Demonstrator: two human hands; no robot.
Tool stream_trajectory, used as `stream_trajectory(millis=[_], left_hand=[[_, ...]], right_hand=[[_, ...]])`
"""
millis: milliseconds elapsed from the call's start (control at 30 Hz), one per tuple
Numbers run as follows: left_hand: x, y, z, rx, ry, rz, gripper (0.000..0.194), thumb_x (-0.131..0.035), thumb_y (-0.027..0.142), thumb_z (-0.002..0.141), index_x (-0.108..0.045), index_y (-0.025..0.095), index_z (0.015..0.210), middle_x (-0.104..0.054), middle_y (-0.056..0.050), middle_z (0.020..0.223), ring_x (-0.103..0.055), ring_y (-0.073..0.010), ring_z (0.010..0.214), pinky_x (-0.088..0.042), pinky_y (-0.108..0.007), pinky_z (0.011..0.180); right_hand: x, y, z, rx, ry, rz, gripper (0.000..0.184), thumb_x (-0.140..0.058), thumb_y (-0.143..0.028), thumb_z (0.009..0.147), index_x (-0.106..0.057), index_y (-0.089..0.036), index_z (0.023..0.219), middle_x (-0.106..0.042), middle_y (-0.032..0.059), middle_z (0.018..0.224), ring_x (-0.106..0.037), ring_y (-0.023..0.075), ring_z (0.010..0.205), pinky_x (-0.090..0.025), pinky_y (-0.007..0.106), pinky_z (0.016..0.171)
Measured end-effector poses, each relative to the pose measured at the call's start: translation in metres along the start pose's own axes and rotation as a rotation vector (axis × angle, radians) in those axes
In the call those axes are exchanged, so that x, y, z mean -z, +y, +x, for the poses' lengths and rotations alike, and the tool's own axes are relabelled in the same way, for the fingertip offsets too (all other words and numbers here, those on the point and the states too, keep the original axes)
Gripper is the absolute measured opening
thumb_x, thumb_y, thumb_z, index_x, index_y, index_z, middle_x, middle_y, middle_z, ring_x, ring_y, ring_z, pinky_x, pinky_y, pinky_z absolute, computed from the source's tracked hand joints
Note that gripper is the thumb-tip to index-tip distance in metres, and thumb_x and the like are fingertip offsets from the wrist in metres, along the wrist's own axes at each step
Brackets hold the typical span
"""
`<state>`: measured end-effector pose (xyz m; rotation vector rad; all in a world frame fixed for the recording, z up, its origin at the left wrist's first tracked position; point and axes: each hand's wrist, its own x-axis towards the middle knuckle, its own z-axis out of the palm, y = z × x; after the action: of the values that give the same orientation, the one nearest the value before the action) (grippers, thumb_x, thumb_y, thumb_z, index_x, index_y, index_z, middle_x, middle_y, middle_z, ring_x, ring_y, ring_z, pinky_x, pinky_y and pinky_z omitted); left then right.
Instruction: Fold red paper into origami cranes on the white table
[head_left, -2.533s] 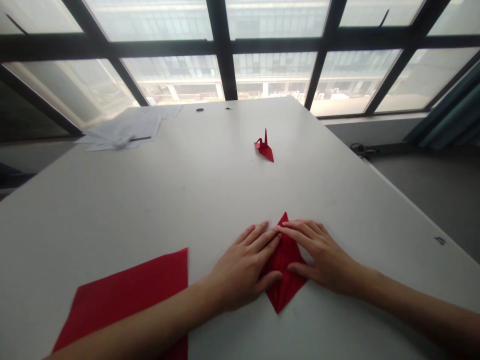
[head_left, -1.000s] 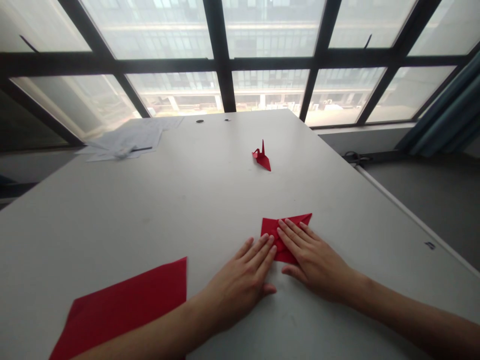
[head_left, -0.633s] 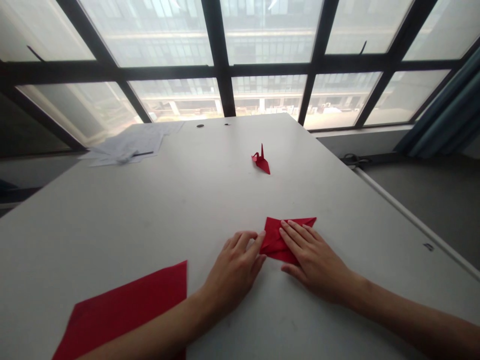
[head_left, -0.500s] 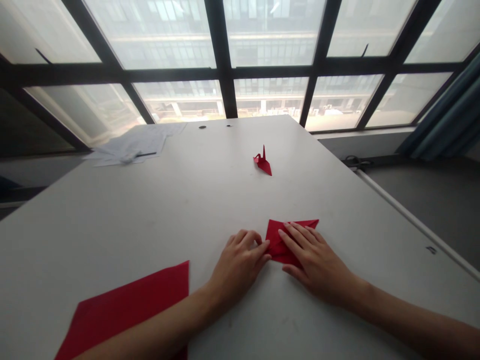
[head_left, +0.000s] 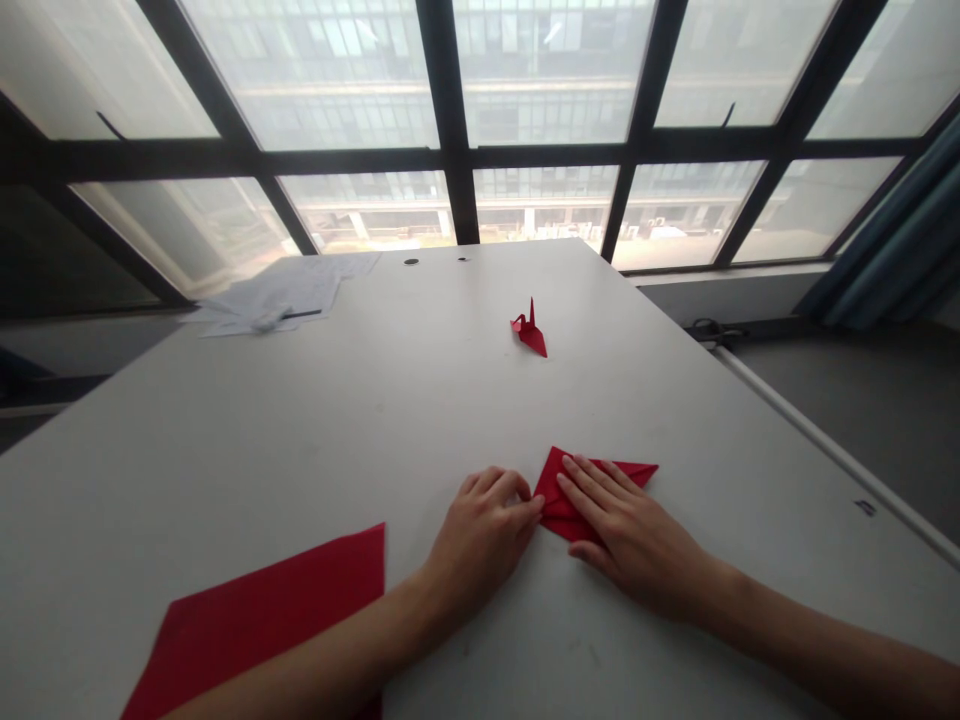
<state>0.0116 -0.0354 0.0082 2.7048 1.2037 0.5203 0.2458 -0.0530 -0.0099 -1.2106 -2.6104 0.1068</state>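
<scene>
The right hand [head_left: 630, 530] hides the middle of the folded red paper [head_left: 553, 490]. The left forearm [head_left: 352, 650] covers part of the red sheet [head_left: 285, 590], cut off nearest. The dark mark [head_left: 865, 508] at right is too small to identify.

no text, label or number can be read, even on the white papers [head_left: 307, 284].

Daylight floods in through the windows [head_left: 551, 75] beyond the fingers [head_left: 582, 500]; panes washed pale, the building [head_left: 352, 95] behind them hazy; a soft sheen on the table [head_left: 450, 385] ahead of the fingers, duller on their near side; floor [head_left: 847, 390] far to their right sunk in gloom; papers [head_left: 289, 285] far left, blurry; outer window bars [head_left: 198, 70] lean with wide-angle stretch.
</scene>
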Motion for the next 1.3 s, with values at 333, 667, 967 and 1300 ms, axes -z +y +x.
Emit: stream_trajectory(millis=[333, 667, 967, 1300], left_hand=[[0.001, 0.000, -0.001, -0.028, -0.017, 0.084, 0.021, -0.053, 0.022, 0.098, -0.070, 0.024, 0.108, -0.068, -0.005, 0.114, -0.059, -0.0241, 0.112, -0.040, -0.048, 0.106], [-0.008, 0.004, -0.009, -0.195, -0.146, 0.074, 0.070, -0.038, 0.054, 0.101, -0.017, 0.017, 0.157, -0.032, -0.012, 0.159, -0.022, -0.0279, 0.150, -0.023, -0.051, 0.119], [-0.006, 0.001, -0.012, -0.166, -0.171, 0.126, 0.075, -0.039, 0.058, 0.099, -0.020, 0.015, 0.156, -0.026, -0.014, 0.160, -0.019, -0.0302, 0.150, -0.024, -0.054, 0.119], [-0.006, -0.003, -0.015, -0.095, -0.145, 0.146, 0.070, -0.042, 0.054, 0.099, -0.026, 0.014, 0.155, -0.029, -0.014, 0.160, -0.021, -0.0316, 0.149, -0.027, -0.056, 0.118]], right_hand=[[0.001, -0.002, 0.000, 0.003, -0.057, -0.043, 0.075, -0.056, -0.051, 0.094, -0.034, -0.007, 0.151, -0.033, 0.0189, 0.156, -0.029, 0.0318, 0.146, -0.035, 0.053, 0.116], [-0.003, -0.002, -0.001, 0.027, 0.025, -0.003, 0.085, -0.060, -0.054, 0.091, -0.025, -0.010, 0.155, -0.032, 0.0197, 0.157, -0.029, 0.0310, 0.147, -0.036, 0.051, 0.116], [-0.003, 0.005, -0.002, -0.019, -0.045, 0.033, 0.083, -0.052, -0.053, 0.096, -0.014, -0.013, 0.158, -0.020, 0.0150, 0.162, -0.018, 0.0273, 0.150, -0.028, 0.048, 0.120], [-0.012, 0.036, -0.015, -0.187, -0.011, -0.124, 0.073, -0.039, -0.053, 0.101, -0.013, -0.014, 0.157, -0.026, 0.0159, 0.160, -0.023, 0.0277, 0.149, -0.023, 0.056, 0.119]])
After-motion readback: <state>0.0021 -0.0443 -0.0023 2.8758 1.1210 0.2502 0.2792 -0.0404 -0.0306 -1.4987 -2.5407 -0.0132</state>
